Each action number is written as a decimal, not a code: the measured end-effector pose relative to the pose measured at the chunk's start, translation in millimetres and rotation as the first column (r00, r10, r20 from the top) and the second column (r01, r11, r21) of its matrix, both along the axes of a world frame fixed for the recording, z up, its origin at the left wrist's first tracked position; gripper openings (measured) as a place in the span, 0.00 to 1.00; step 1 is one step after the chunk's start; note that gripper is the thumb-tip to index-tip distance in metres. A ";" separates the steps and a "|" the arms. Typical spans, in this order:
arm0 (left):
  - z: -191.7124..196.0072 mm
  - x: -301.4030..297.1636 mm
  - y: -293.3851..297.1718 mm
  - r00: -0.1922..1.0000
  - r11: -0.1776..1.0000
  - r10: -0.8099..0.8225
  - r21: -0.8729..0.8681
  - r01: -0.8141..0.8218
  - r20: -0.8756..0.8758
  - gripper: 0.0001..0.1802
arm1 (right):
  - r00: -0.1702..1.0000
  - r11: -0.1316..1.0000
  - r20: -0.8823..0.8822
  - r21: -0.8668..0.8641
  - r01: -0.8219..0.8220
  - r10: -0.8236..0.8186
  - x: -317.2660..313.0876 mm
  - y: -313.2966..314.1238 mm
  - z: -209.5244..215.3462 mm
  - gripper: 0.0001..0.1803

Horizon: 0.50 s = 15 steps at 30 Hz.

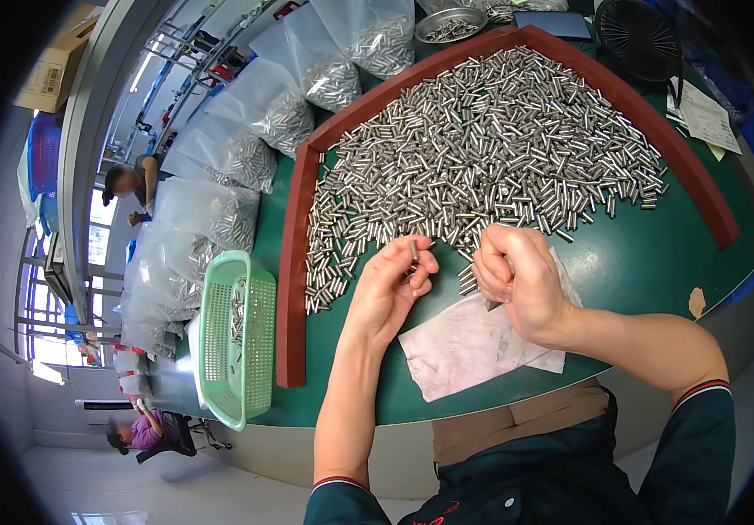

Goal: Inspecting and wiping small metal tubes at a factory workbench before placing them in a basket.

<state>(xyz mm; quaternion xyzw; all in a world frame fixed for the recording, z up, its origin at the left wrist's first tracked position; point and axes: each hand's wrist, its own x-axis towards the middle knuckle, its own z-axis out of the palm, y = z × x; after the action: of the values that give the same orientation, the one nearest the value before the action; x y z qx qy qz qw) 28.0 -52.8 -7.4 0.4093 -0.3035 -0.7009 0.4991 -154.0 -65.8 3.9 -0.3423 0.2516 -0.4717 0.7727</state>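
A large heap of short, shiny metal pins [482, 131] lies on the green tabletop, its near edge just beyond my hands. My left hand [392, 282] is closed, pinching one metal pin [414, 250] upright between thumb and fingers. Curled into a fist, my right hand [521, 276] is level with it, slightly to the right. A small dark tip pokes out beneath that fist; what it belongs to is hidden by the fingers. Under and in front of the right hand a stained whitish cloth [456, 350] is spread on the table.
A dark red wooden frame [291, 289] borders the heap. At left stand a green plastic basket [259, 350] with a few pins and several clear bags of pins [276, 118]. A metal bowl [451, 26], black fan [639, 39] and papers [705, 118] lie far back. Two people sit at left.
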 end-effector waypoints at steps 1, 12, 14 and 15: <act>2.6 -0.5 0.0 0.997 0.998 0.062 0.020 -0.061 -0.045 0.12 | 1.000 1.000 0.008 0.012 0.001 -0.001 -0.1 0.2 0.0 0.21; -5.6 -14.8 -2.3 0.075 0.902 0.413 -0.419 0.110 0.908 0.07 | 1.000 1.000 0.008 -0.016 -0.017 0.017 0.1 -0.4 -1.2 0.18; -8.3 -15.8 -3.9 0.094 0.891 0.425 -0.435 0.131 0.900 0.06 | 1.000 1.000 0.013 -0.016 -0.017 0.018 -0.1 -0.4 -0.7 0.18; -8.0 -16.2 -4.2 0.130 0.891 0.421 -0.436 0.125 0.898 0.06 | 1.000 1.000 0.014 -0.013 -0.018 0.018 -0.5 -0.5 -0.6 0.18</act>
<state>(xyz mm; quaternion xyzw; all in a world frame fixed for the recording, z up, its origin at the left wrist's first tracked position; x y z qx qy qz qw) 11.8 -57.1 -15.4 0.6787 -0.6491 -0.1243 0.3203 -154.5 -66.3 3.3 -0.3464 0.2400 -0.4688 0.7763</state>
